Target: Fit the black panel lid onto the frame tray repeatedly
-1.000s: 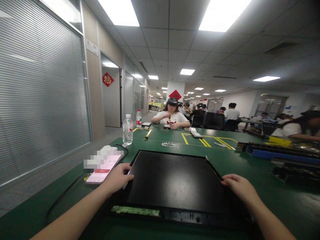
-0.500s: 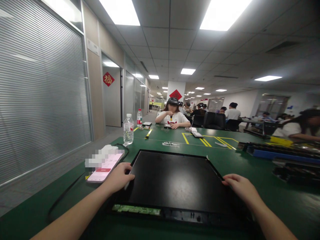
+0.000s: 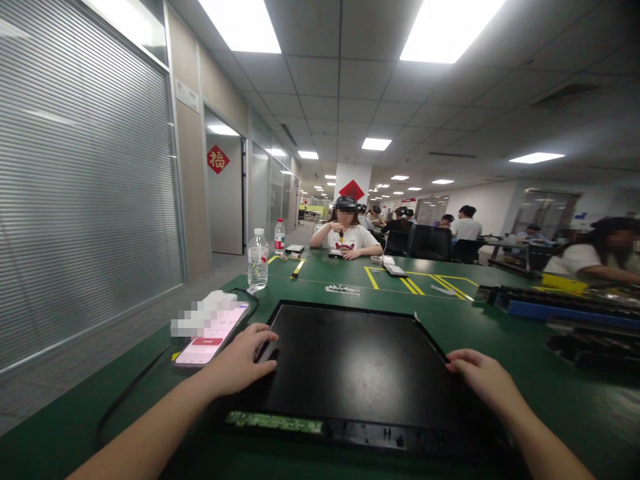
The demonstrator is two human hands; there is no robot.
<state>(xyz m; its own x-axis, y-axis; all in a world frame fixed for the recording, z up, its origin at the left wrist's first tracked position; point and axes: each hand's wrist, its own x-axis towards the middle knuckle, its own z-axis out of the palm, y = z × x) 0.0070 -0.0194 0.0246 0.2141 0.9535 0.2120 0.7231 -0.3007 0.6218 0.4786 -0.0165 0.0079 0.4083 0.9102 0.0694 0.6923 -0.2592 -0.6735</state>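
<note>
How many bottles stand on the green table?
2: a white-capped bottle beyond the phone, and a red-capped bottle farther back. Others may be hidden.

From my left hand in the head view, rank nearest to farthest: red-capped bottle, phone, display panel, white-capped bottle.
From the left hand:
1. Display panel: at its fingertips
2. Phone: just left
3. White-capped bottle: ahead, beyond the phone
4. Red-capped bottle: farther ahead
</note>
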